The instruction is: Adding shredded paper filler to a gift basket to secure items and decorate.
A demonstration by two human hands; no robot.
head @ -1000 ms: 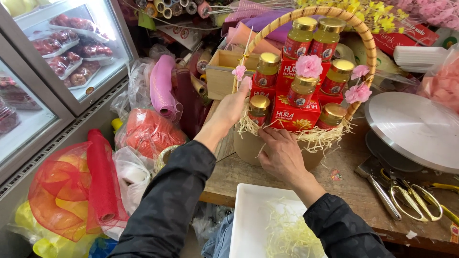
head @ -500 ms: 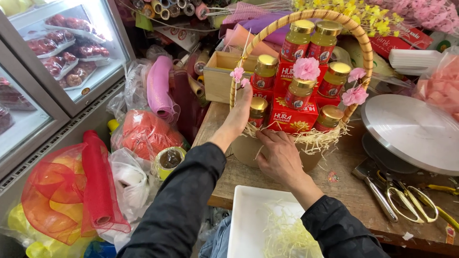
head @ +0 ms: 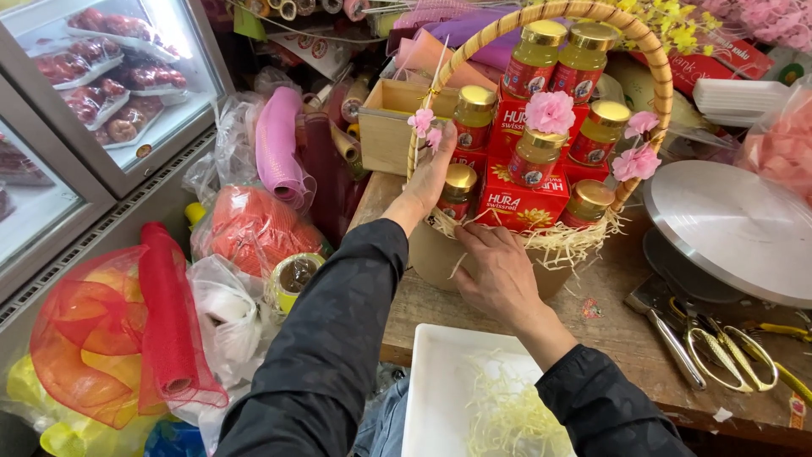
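a gift-wrapping shop's workbench: rolls of coloured mesh (head: pixel 279 144) heaped about, scissors (head: pixel 727 351), a glass-doored chiller (head: pixel 110 93) (packed trays inside).

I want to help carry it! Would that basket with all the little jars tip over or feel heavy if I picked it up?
Probably heavy: the basket holds many glass-looking jars and red boxes. It may be top-heavy, since jars are stacked high under the handle. The jars look loosely set in pale shredded straw, so tilting could topple them.

Worn wooden table (head: pixel 609 338) in front of me. On it: my basket (head: pixel 440 254) w/ jars at back-left, round silver turntable (head: pixel 736 224) at right, gold scissors (head: pixel 727 355) + pliers (head: pixel 664 326) beside it, white tray (head: pixel 440 398) w/ pale paper shred at near edge.
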